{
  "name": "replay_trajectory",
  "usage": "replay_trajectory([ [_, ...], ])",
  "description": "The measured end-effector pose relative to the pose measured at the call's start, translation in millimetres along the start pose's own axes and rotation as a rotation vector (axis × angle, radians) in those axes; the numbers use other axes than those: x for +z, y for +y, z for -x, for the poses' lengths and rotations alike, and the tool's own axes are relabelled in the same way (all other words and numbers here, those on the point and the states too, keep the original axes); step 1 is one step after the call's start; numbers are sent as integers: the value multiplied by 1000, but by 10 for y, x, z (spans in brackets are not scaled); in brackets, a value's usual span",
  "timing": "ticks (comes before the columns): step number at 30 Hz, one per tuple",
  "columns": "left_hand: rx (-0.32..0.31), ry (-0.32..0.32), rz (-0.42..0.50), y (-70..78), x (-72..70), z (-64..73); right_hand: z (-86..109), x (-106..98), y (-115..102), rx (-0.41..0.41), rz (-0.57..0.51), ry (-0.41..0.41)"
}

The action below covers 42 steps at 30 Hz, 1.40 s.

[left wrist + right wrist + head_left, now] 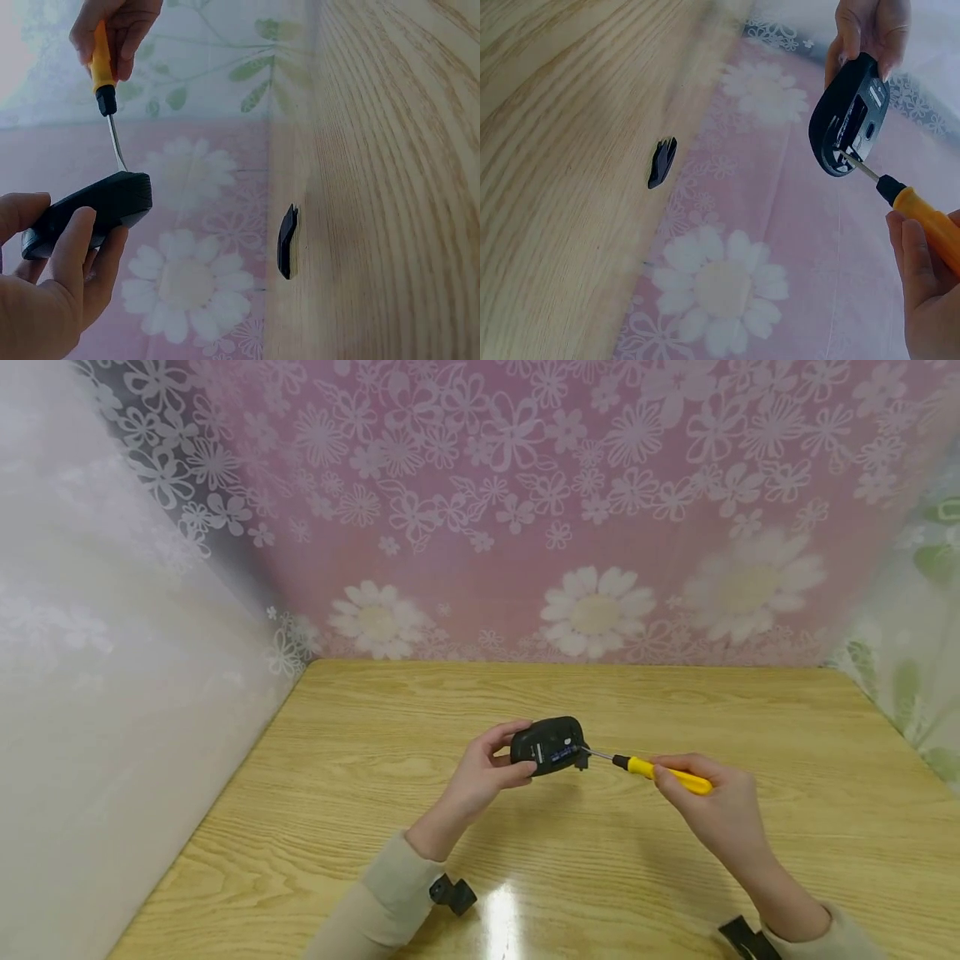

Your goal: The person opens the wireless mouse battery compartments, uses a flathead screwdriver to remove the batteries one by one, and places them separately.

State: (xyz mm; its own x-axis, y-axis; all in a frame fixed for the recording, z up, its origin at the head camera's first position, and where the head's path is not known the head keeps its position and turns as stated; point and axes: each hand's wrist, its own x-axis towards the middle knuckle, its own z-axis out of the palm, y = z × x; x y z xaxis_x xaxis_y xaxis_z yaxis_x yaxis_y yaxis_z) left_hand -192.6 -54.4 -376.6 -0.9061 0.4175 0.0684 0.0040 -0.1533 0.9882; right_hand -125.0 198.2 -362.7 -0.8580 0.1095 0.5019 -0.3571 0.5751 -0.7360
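A black computer mouse (531,739) is held above the table by my left hand (480,772), thumb on one face and fingers behind. Its underside faces me, and in the uncovered battery slot lies a dark battery (564,753). My right hand (716,802) grips the yellow handle of a screwdriver (928,219). The metal tip reaches the end of the slot; whether it touches the battery cannot be seen. A small black battery cover (662,163) lies on the table; in the head view the mouse partly hides it.
The wood-grain table (337,793) runs back to a pink flowered sheet (480,527). A pale sheet (135,693) hangs at the left and a leaf-patterned one (915,635) at the right. Black straps with a camera (452,893) sit at the cuffs.
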Motion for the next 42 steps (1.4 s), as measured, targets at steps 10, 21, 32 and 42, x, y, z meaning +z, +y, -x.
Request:
replay_trajectory([
  [10, 58, 1, -107, -29, 51, 5, 16, 54, 220, -62, 20, 6],
  [21, -6, -16, -44, -12, -52, -16, -125, -150, 127, 266, -327, -254],
  [32, -24, -74, 20, -4, -111, 2, -183, -207, 179, 392, -558, -327],
  [42, -11, -99, 35, 4, -117, 24, -196, -217, 197, 417, -624, -352],
])
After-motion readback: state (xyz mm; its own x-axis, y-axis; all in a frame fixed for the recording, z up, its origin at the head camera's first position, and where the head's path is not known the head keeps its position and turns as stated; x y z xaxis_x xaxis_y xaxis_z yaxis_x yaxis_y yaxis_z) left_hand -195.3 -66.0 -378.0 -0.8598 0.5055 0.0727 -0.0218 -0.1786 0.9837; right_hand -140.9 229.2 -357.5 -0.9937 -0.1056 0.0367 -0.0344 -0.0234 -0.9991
